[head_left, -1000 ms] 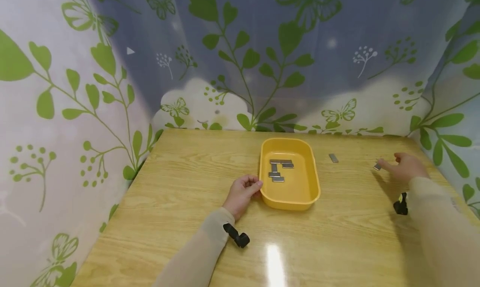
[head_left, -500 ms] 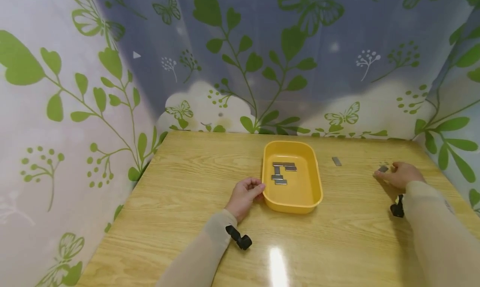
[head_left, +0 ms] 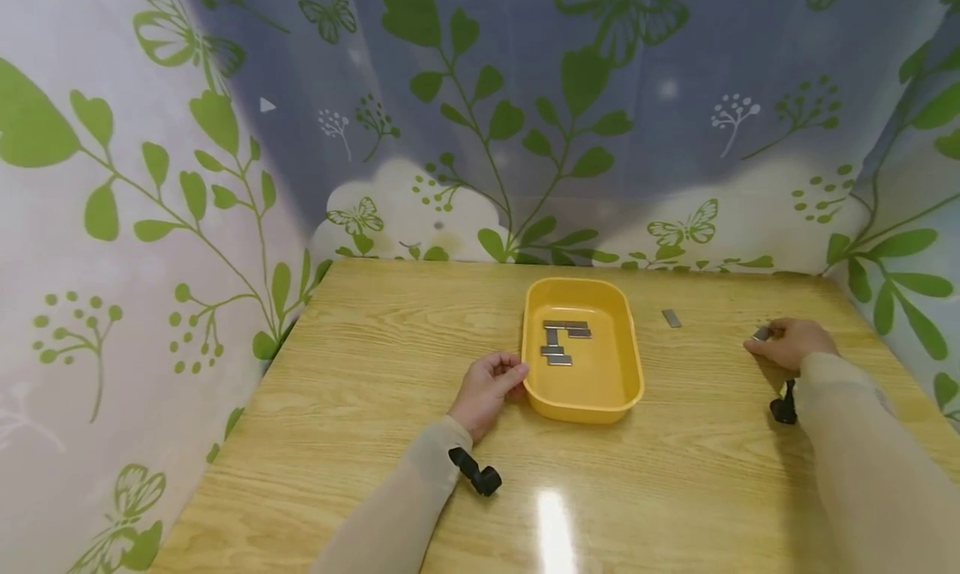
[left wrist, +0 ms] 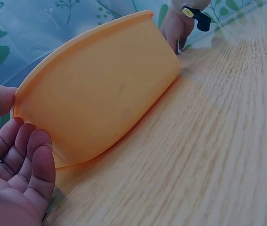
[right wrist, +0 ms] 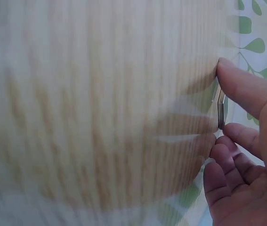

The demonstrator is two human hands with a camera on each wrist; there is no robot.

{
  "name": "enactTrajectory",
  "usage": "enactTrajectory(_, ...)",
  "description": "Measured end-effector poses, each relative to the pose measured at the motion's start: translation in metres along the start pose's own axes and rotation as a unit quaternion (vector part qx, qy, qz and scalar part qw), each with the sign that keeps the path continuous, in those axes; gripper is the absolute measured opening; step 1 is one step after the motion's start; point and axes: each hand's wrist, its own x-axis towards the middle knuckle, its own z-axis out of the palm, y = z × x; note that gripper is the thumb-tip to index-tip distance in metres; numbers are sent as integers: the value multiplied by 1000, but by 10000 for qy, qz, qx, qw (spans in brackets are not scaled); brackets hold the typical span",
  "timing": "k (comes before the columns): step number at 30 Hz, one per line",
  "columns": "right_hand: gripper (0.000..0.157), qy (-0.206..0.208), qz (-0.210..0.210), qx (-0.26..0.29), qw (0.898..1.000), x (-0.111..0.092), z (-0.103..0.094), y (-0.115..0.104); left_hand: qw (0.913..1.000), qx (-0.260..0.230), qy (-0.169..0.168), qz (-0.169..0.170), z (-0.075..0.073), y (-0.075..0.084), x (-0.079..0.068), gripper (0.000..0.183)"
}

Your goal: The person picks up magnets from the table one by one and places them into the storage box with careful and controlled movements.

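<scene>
My left hand point(head_left: 487, 391) holds the left rim of a yellow plastic tray point(head_left: 528, 328), thumb on the rim and the other fingers curled under it along the outer wall. Several small flat grey metal bars point(head_left: 558, 361) lie inside, end to end and overlapping in a bent line. At the far right, my right hand point(head_left: 798, 343) pinches another grey metal bar point(right wrist: 221, 114) low at the tabletop, with thumb and index finger at its two ends. One more bar point(head_left: 671, 318) lies loose on the table between the tray and this hand.
The wood-grain table point(head_left: 360, 349) ends at a patterned curtain point(head_left: 465, 124) behind it and at the left. Each wrist carries a small black camera mount point(head_left: 476, 474). A bright light reflection falls on the table's front.
My right hand has shifted slightly left and its fingers have closed in around the bar, which stays about where it was. The left hand and tray have not moved.
</scene>
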Motion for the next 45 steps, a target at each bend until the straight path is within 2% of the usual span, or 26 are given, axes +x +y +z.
enactTrajectory(9, 100, -74, 51, 198, 9998, 2, 1, -3, 10000, -34, -43, 16, -1, -1, 2, 18)
enactTrajectory(18, 70, 143, -168, -25, 9998, 0, 3, -12, 9999, 36, -41, -155, 0, 1, -2, 22)
enactTrajectory(25, 58, 68, -267, -74, 9996, -3, 4, -21, 9996, 121, -122, -241, 0, 0, -1, 19)
enactTrajectory(34, 49, -54, -840, -106, 9964, -14, 4, -52, 9996, 148, -127, -186, -2, 4, 3, 18)
enactTrajectory(41, 47, -159, -1292, -132, 9914, -29, 15, -72, 9999, 135, -55, -3, -2, 3, 4, 21)
enactTrajectory(45, 46, -248, -1433, -110, 9893, -39, 24, -77, 9999, 108, -70, -53, -1, 0, 1, 20)
